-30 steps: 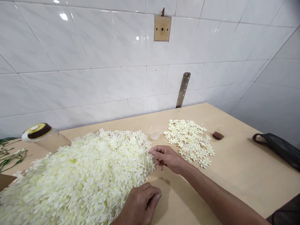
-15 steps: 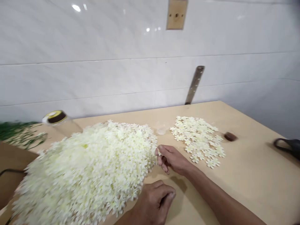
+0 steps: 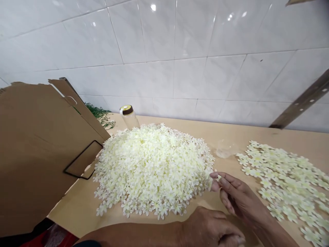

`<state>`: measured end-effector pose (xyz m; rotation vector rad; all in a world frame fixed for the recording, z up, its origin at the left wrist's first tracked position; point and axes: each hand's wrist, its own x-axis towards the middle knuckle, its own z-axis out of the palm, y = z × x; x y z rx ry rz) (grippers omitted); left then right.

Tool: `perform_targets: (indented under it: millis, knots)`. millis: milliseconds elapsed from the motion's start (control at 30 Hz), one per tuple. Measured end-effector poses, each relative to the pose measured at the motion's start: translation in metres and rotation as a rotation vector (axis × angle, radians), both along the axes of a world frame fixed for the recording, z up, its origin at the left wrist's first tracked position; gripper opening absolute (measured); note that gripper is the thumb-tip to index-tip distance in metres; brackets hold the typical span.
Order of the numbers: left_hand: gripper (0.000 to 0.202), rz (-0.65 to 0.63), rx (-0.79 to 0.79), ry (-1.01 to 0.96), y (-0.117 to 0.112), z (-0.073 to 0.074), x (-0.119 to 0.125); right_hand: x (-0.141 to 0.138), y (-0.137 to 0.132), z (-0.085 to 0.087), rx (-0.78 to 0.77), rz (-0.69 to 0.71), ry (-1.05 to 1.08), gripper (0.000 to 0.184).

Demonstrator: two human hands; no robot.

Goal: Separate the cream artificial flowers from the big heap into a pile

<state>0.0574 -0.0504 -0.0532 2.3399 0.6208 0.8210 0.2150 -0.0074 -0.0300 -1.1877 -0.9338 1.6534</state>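
A large heap of white artificial flowers (image 3: pixel 154 164) with pale yellow centres covers the middle of the table. At its right edge my right hand (image 3: pixel 238 197) pinches a small white flower between thumb and forefinger; only a bit of it shows. Lower down, my left hand (image 3: pixel 212 228) is closed with its fingers curled under, resting low over the table in front of the heap. Whatever lies inside that hand is hidden. To the right of my right hand, more flowers (image 3: pixel 285 175) are spread in a thin layer.
A cardboard box (image 3: pixel 38 147) stands at the left, beside a black wire frame (image 3: pixel 77 164). Behind the heap are a clear bottle (image 3: pixel 130 118) with a brown and yellow lid and green plastic stems (image 3: pixel 99 113). A clear plastic piece (image 3: pixel 223 149) lies between the flower groups. A metal strip (image 3: pixel 300 103) leans on the wall.
My view has turned left, so the heap and spread flowers sit further right and the box shows more. My right hand stays pinched by the heap's edge; my left hand stays closed.
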Motion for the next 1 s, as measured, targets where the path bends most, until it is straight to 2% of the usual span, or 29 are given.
perform_targets:
  millis: [167,300,400,600,767,1000]
  knots:
    - [0.025,0.014,-0.026,-0.059,0.0,0.013,-0.014,-0.008,-0.005,0.009,-0.067,0.04,-0.061,0.048]
    - [0.023,0.003,-0.046,-0.078,0.002,0.016,-0.019,-0.013,-0.003,0.015,-0.117,0.019,-0.095,0.051]
    - [0.022,0.008,-0.045,-0.084,0.002,0.016,-0.019,-0.014,-0.001,0.016,-0.065,-0.023,-0.032,0.052]
    - [0.023,0.012,-0.074,-0.117,0.001,0.018,-0.019,-0.014,-0.005,0.008,0.04,-0.142,-0.095,0.048]
    - [0.021,0.011,-0.075,-0.131,0.003,0.016,-0.018,-0.012,-0.002,0.0,0.032,-0.085,0.008,0.033]
    - [0.02,0.04,-0.079,-0.209,0.003,0.017,-0.017,-0.014,0.001,0.001,0.069,-0.056,0.089,0.032]
